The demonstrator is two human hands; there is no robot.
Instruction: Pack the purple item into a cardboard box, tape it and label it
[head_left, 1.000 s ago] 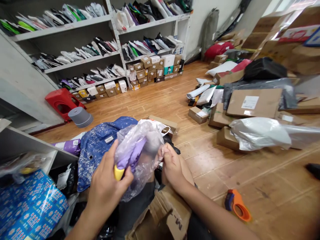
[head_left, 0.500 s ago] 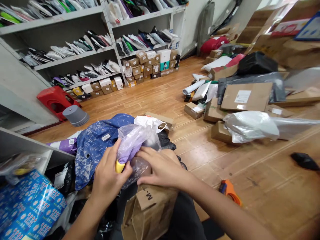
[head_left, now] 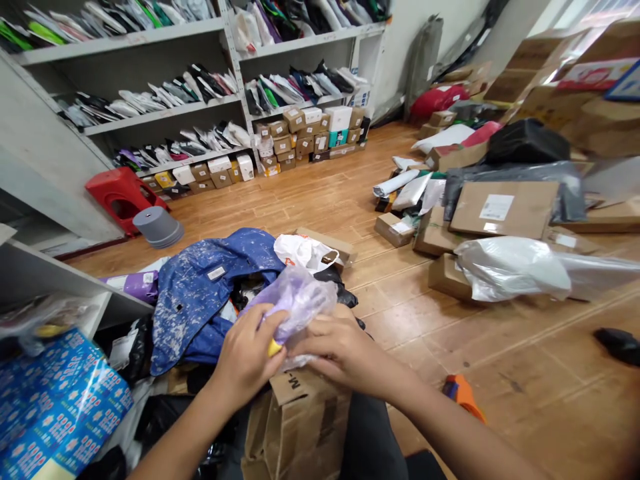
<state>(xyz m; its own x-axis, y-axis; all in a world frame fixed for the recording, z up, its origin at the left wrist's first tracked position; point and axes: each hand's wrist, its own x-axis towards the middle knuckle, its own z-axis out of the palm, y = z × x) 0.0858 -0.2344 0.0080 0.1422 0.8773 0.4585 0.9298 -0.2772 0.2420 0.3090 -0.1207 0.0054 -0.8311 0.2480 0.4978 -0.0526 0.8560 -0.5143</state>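
My left hand (head_left: 245, 357) is closed round a clear plastic bag (head_left: 313, 293) with something purple inside. A yellow end (head_left: 274, 347) sticks out by the thumb; its kind I cannot make out. Close beside it, my right hand (head_left: 347, 343) has its fingers curled on the loose film of the bag. Just below both hands a crumpled brown cardboard box (head_left: 307, 423), marked with an "M", stands against my dark-clothed legs. Beyond the hands lies a blue patterned sack (head_left: 200, 293) with its mouth gaping and items inside.
A white bag (head_left: 305, 253) lies past the sack. Parcels and cardboard boxes (head_left: 505, 207) pile up on the right, an orange tape dispenser (head_left: 465, 398) on the floor nearby. Shelves (head_left: 165, 113) of parcels line the back, with a red stool (head_left: 120, 193) and grey stool (head_left: 157, 227) at left.
My left hand has moved right and down with the bag, close to my right hand. My right hand's fingers have curled in onto the film. The view has shifted slightly.
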